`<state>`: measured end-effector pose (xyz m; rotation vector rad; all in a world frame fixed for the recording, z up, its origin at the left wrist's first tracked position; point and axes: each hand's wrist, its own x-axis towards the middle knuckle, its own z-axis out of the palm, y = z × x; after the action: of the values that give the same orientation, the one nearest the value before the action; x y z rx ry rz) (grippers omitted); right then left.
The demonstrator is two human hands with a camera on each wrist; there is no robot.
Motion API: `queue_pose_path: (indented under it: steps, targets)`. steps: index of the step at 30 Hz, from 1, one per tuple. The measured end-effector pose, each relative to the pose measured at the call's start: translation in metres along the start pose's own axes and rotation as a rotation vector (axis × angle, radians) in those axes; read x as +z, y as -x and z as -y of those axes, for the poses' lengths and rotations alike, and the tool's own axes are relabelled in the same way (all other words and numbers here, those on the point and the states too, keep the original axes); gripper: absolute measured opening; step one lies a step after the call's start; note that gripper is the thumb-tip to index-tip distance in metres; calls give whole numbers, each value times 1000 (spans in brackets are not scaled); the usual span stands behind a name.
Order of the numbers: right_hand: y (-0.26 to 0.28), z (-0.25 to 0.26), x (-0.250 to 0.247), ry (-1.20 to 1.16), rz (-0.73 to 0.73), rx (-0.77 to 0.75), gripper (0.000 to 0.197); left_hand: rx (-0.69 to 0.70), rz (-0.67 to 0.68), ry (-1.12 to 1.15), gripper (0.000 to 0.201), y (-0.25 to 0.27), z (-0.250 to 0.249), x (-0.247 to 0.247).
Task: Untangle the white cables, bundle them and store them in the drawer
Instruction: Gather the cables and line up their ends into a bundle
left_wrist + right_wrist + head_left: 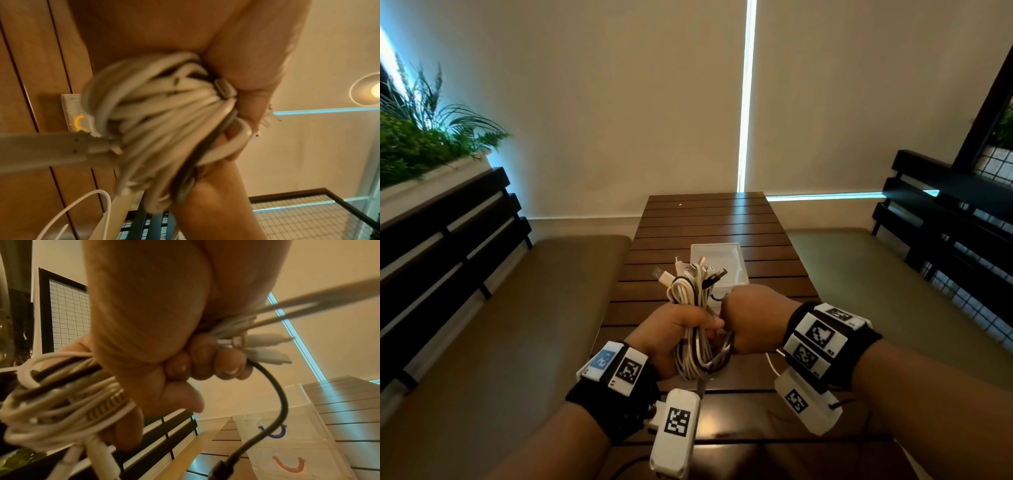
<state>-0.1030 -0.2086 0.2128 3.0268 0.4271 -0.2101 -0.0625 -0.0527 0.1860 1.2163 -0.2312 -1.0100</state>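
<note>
Two hands meet over the near end of the slatted counter (pixel 709 219), with a thick bundle of cables (pixel 697 325) between them. Far left in the head view, a planter of green fronds (pixel 421 137) tops a dark slatted bench back (pixel 448 233), cut off by the frame edge. The left hand (pixel 671 335) has its fingers and thumb wrapped round the middle of the bundle; its palm side is hidden from the head camera, and the left wrist view shows the looped ends (pixel 156 123) only as a blur, with a grey clip or band (pixel 225 87) pressed against the thumb. What that grey piece is cannot be made out. Plug ends fan up out of the top of the bundle (pixel 688 274), one of them dark. Just right, the right hand (pixel 753 318) is closed in a fist touching the bundle; the right wrist view shows its fingertips (pixel 205 360) curled over several white plugs, while a black cable (pixel 281 402) arcs down below them. How many cables are held cannot be counted. Behind the hands stands a clear plastic drawer unit (pixel 719 253), partly covered by the bundle; the right wrist view shows a blue and a red handle on its fronts (pixel 292 456). A loose white lead (pixel 772 365) lies on the counter under the right wrist, mostly hidden.
</note>
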Motion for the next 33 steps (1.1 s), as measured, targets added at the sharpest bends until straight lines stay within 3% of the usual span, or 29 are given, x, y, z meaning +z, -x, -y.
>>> queue_pose_path:
  steps: [4,8,15,17,21,29,33]
  targets:
    - [-1,1,-2,-26,-4,11,18,7,-19,-39,35,-2,3,1]
    - [-3,4,-7,40,63,-23,33,-19,-25,-112,51,-1,4,7]
    - [-10,-3,-8,-92,140,51,58,-2,-47,-276,36,0,3,7]
    - [-8,-7,-10,-222,147,24,53,31,-77,-301,37,-1,3,7]
    - [1,-25,-22,-527,157,19,21,105,-105,-263,34,-2,3,3]
    - [4,-32,-20,-619,-94,26,40,30,-79,-153,7,-1,12,5]
    - [5,-31,-19,-690,-240,26,51,24,-78,-185,5,1,15,3]
